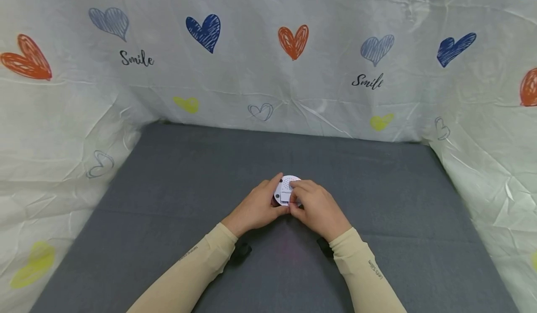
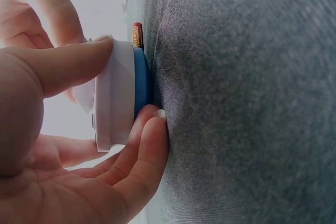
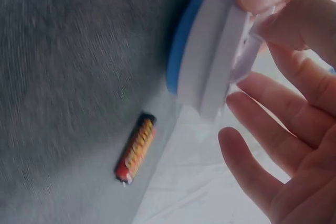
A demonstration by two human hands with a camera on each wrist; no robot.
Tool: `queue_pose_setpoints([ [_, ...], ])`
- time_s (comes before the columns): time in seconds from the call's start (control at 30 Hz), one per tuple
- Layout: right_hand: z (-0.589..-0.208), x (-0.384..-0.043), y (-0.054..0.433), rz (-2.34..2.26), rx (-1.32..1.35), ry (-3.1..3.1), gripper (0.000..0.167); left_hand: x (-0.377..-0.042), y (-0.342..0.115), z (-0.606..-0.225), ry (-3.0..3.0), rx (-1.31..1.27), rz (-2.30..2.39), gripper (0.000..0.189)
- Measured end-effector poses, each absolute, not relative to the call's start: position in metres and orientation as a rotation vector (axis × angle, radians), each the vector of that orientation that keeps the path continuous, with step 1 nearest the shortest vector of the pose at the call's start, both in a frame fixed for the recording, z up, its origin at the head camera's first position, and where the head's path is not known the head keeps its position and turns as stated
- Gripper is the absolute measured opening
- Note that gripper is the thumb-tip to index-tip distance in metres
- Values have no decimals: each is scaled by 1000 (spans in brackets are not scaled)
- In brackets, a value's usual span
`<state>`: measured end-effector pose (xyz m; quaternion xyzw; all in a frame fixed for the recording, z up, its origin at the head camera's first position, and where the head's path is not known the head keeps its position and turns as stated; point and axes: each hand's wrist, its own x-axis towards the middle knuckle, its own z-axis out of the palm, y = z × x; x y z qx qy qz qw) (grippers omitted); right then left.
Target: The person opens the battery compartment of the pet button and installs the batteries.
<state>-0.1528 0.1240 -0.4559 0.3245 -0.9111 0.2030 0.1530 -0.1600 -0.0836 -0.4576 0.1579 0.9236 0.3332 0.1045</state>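
Note:
A round white device with small speaker holes lies blue side down on the grey cloth. My left hand grips its rim, thumb on the white upper face and fingertips low by the blue base. From the other side, my right hand pinches a small white battery cover between thumb and index finger. That cover stands tilted off the device's face in the right wrist view. The other right fingers spread loosely. Beyond the device, a red and black battery lies on the cloth, hidden in the head view.
Dark grey cloth covers the table around both hands. A white sheet printed with hearts hangs behind the table and along both sides.

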Motion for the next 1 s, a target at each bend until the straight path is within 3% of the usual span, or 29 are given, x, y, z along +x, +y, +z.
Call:
queue_pose_setpoints([
  [0.57,-477,-132,218,515,435,-2809,14,-164,-81,-460,2696,367,921,99],
  [1.0,-463,-142,225,559,364,-2962,10,-162,-81,-460,2704,377,932,98],
])
